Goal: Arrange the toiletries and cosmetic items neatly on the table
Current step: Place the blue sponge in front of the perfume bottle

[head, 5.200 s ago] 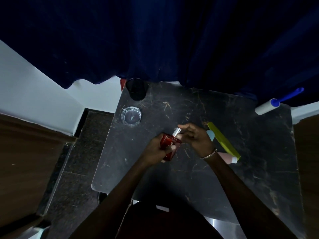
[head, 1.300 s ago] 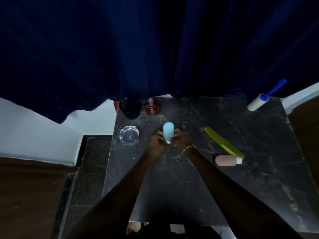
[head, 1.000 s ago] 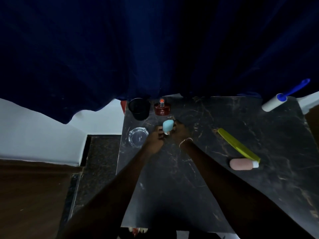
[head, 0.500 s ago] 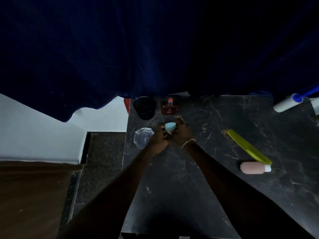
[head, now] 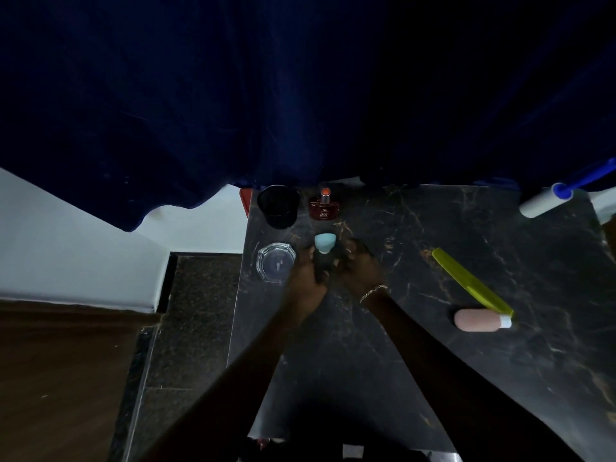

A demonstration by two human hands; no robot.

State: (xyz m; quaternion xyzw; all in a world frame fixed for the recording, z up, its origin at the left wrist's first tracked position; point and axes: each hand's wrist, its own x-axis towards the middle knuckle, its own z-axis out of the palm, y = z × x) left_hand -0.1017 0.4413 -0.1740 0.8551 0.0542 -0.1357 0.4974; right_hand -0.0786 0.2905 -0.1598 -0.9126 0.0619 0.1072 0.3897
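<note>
Lint roller (head: pixel 541 203) handle cut by right edge; sponge (head: pixel 323 242) base probably hidden.

No text, brand or number legible anywhere in view.

Red perfume bottle (head: pixel 324 210), far edge of the table (head: pixel 433 361): small pale emblem on its front face, with a fainter line under it. It may be a logo or a name. Too small and dim to read.
</note>
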